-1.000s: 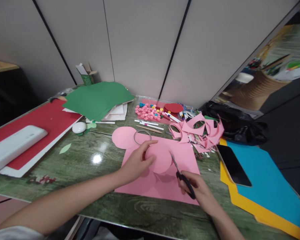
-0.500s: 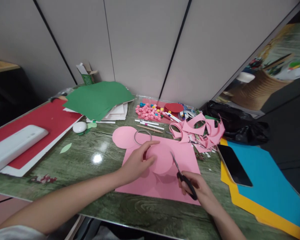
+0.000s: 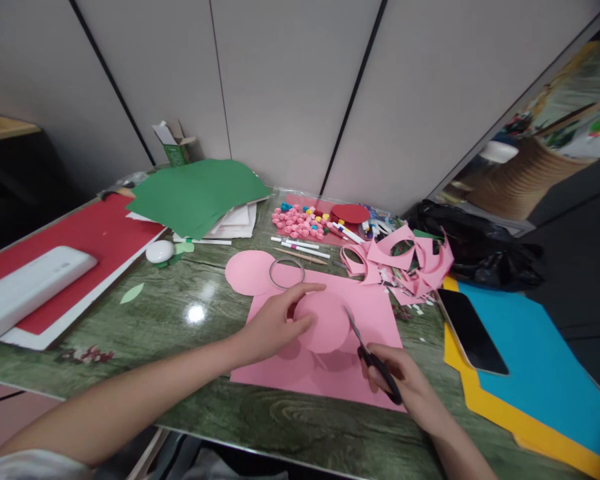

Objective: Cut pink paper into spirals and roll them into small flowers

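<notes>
Left fingers (image 3: 305, 289) half-curled, apparently on pink disc (image 3: 326, 325)

A pale grey sleeve (image 3: 35, 465) tops the bare left forearm (image 3: 130, 402); the right forearm (image 3: 454, 432) is bare too.

So a grey panelled wall (image 3: 285, 87) is filling the whole back, and dark seams (image 3: 353, 103) are running down it, closing in on each other toward the bottom. The table (image 3: 150, 333) is sporting a mottled green wood-grain top, and a bright glare spot (image 3: 196, 314) is shining off it, with a fainter one glowing just above. Over at far left, a wood-topped piece of furniture (image 3: 10, 129) is standing above deep shadow.
</notes>
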The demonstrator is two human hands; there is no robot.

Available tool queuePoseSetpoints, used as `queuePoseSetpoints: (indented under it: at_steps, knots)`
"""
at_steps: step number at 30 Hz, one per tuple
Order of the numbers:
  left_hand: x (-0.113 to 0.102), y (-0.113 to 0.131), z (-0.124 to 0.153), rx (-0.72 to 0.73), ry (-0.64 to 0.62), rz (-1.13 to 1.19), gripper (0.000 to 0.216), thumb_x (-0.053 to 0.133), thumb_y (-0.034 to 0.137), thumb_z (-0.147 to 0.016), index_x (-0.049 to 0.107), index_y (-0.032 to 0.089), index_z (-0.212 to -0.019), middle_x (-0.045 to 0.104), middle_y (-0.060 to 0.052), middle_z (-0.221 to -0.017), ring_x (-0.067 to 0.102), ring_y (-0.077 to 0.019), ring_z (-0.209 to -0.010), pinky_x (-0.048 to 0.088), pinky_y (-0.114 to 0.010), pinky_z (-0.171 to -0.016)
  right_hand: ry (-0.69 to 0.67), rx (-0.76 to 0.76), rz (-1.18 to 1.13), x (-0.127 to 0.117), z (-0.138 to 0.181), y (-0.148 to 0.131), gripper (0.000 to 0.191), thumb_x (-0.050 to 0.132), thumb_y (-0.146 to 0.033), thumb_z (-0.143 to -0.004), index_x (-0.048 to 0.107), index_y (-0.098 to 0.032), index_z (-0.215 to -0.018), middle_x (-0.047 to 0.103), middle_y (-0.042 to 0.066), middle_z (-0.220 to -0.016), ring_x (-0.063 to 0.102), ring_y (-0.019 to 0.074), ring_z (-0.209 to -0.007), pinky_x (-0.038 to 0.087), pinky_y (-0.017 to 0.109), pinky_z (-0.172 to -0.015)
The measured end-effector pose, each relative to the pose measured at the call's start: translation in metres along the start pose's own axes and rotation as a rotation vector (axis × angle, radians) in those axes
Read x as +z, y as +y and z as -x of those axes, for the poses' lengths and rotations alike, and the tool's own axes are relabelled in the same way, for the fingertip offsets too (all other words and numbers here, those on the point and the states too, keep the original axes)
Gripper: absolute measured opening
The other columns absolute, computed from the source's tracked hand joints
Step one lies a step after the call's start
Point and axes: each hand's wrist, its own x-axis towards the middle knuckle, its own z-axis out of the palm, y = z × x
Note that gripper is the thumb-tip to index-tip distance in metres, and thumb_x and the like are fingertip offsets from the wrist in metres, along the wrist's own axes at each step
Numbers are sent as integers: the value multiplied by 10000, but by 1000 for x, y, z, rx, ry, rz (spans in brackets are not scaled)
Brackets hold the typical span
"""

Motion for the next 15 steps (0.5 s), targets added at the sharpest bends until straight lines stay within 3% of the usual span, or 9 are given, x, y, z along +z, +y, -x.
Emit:
queuePoseSetpoints:
  at_steps: [4,15]
  knots:
    - [1,2,0,-26,32,-12,451,502,209,-788,467,245,-1236,575,-18,-937,495,-148,-758,393,-266,-696,6,4,11,0,1,0,301,541,-401,-794,470,-159,-630,468,-18,-568,432,105,-549,310,223,-516]
    - [2,-2,-1,-22,102,42,417,509,198,-785,489,241,-1200,583,-38,-1022,530,-181,-886,409,-304,-774,17,9,65,0,0,2,292,531,-372,-804,466,-160,-615,474,-22,-542,414,95,-522,282,218,-491]
